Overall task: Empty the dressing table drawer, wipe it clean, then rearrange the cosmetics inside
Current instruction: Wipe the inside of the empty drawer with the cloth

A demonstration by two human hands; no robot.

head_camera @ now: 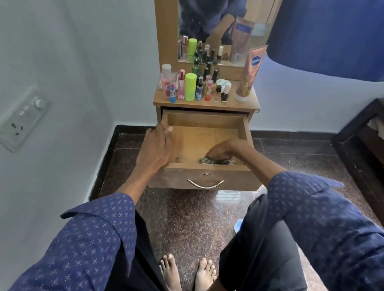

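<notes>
The wooden drawer (202, 121) of the dressing table is pulled out, and apart from a cloth nothing lies inside it. My left hand (156, 145) grips the drawer's left wall, fingers curled over its top edge. Inside the drawer, near the front right, my right hand (223, 149) presses down on a dark patterned cloth (217, 161), fingers bent round it. Several cosmetics bottles (191, 85) stand in rows on the table top (251, 105). A tall pink lotion tube (249, 74) stands at their right.
A mirror (219, 21) rises behind the bottles. A wall with a switch plate (21, 118) is at the left. A dark bed frame (375, 141) is at the right, with a blue curtain (344, 31) above. My bare feet (187, 280) stand on polished granite floor.
</notes>
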